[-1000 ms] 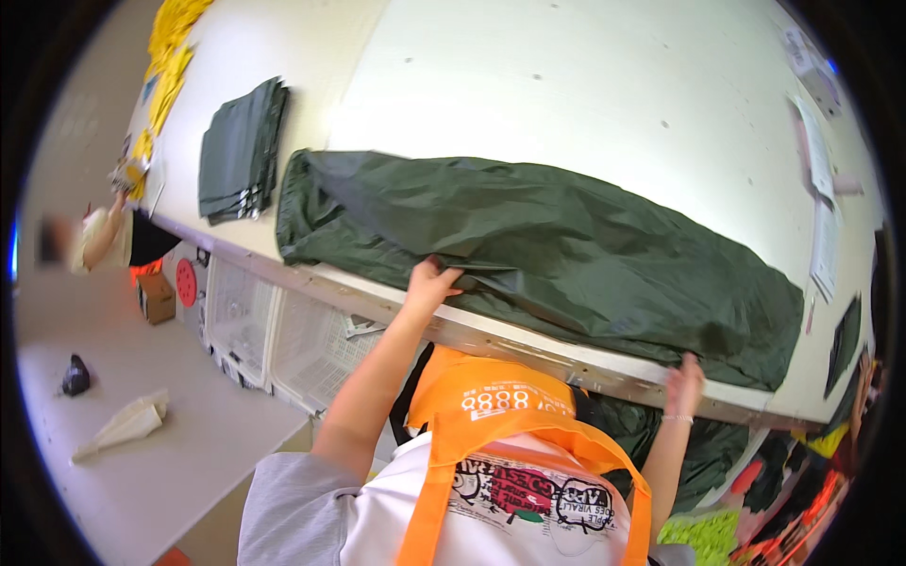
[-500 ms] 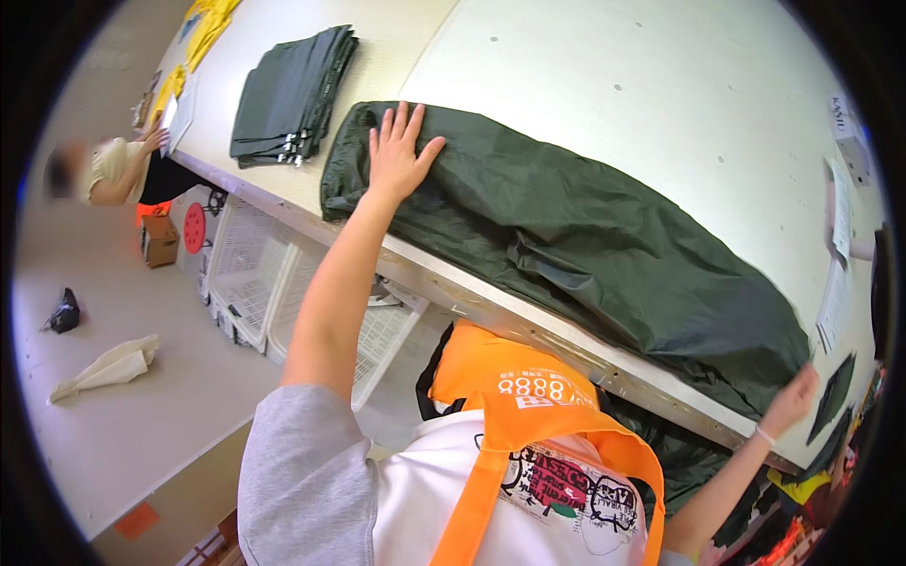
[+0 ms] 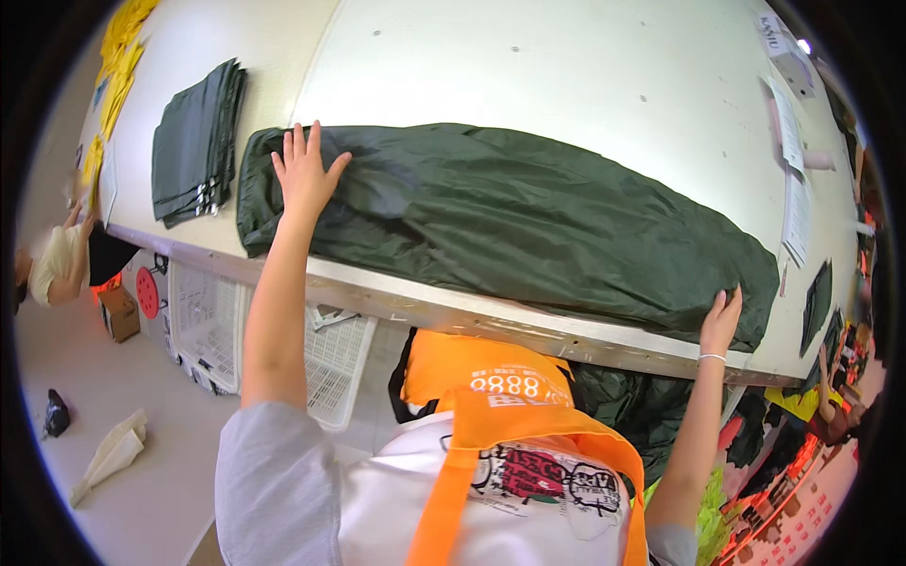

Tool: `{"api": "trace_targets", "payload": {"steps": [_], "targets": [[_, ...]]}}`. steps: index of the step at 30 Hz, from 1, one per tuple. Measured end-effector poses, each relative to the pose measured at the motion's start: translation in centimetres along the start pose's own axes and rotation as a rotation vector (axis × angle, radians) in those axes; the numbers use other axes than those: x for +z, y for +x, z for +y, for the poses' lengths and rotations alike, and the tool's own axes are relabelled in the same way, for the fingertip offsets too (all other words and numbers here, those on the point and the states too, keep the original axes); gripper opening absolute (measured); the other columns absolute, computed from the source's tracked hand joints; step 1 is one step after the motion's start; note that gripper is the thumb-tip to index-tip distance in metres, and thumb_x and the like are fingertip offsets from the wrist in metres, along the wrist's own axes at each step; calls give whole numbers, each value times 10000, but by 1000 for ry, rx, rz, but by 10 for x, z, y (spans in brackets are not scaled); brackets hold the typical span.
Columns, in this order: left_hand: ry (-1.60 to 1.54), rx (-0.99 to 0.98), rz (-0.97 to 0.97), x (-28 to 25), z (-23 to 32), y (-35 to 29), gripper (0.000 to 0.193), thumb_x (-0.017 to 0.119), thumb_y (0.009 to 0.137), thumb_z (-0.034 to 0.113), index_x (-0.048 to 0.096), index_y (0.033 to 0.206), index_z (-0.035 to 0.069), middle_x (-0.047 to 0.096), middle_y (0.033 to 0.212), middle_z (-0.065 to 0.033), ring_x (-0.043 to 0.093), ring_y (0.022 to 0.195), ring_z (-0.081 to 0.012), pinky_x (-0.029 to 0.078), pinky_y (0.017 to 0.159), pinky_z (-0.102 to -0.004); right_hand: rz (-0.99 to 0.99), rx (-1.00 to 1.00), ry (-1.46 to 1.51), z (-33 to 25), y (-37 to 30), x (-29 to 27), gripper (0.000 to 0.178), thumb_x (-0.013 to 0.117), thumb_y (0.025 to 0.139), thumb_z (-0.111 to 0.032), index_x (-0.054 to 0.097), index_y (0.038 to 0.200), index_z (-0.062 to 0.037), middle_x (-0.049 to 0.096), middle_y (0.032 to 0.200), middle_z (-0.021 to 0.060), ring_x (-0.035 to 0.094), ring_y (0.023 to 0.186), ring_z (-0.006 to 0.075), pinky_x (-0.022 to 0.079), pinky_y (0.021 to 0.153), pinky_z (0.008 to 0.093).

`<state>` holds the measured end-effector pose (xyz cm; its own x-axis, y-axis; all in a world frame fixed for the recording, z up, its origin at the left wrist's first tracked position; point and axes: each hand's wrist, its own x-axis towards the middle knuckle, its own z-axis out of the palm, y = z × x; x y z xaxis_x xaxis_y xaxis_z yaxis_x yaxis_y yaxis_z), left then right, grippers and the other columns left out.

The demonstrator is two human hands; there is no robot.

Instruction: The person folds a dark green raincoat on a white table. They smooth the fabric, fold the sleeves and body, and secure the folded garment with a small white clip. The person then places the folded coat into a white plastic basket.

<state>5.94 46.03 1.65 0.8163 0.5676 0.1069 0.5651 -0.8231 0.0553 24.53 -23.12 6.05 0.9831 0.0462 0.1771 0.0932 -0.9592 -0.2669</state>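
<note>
A long piece of dark green, thin shiny fabric [image 3: 510, 217] lies folded lengthwise along the table's near edge, with soft wrinkles across it. My left hand [image 3: 307, 172] rests flat on its left end, fingers spread. At the right end, my right hand [image 3: 722, 319] lies on the fabric near its lower corner, fingers stretched out and the thumb slightly apart. Just left of the fabric sits a neat stack of folded dark green pieces [image 3: 195, 141] with small white tags at one corner.
The pale table [image 3: 528, 75] carries yellow fabric [image 3: 118, 71] at far left, and a white box [image 3: 788, 57] and papers [image 3: 796, 212] at right. White plastic crates [image 3: 203, 321] stand below. More dark green fabric [image 3: 628, 406] hangs under the table. Another person [image 3: 61, 264] works at left.
My right hand has come inward from beyond the fabric's right end and now lies on it. The fabric looks flatter and straighter. My left hand stays on its left end.
</note>
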Motion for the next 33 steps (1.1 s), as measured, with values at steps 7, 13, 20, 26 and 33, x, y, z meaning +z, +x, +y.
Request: {"api": "trace_targets", "payload": {"steps": [7,13,20,26,33], "targets": [[-131,280,-195,-54,168,-62,963,707,657,624,303,1457,273,159,1526,-203,106,1397,-444,102,1070,-638,-183,-602,-235,-132,22,-22,482,590,887,-259,480,1335,-117,444,1390,120,386,1299,327,270,1081,475],[-25,235,-225,12,178,-60,1116,743,570,646,235,1483,254,57,1556,-161,89,1410,-417,144,1056,-648,-311,-468,-267,-77,11,71,543,535,896,-389,376,1411,-320,219,1536,35,169,1398,378,161,1061,650],[12,284,-177,24,175,-53,1089,720,591,652,230,1483,263,78,1557,-143,122,1403,-415,179,1049,-646,-269,-416,82,-55,11,84,606,529,895,-407,339,1440,-223,192,1542,59,127,1404,393,103,1079,631],[24,342,-218,-21,235,-58,933,693,708,570,296,1457,183,155,1529,-200,129,1405,-408,138,1067,-634,90,-4,254,25,-1,46,664,543,911,-319,260,1452,-57,155,1523,214,132,1405,390,94,1114,542],[-261,435,-248,-12,428,-157,826,628,774,571,314,1451,216,135,1533,-198,94,1420,-380,95,1092,-600,271,1155,855,153,-40,27,859,776,760,-345,333,1251,203,490,1236,275,526,1060,314,417,971,407]]}}
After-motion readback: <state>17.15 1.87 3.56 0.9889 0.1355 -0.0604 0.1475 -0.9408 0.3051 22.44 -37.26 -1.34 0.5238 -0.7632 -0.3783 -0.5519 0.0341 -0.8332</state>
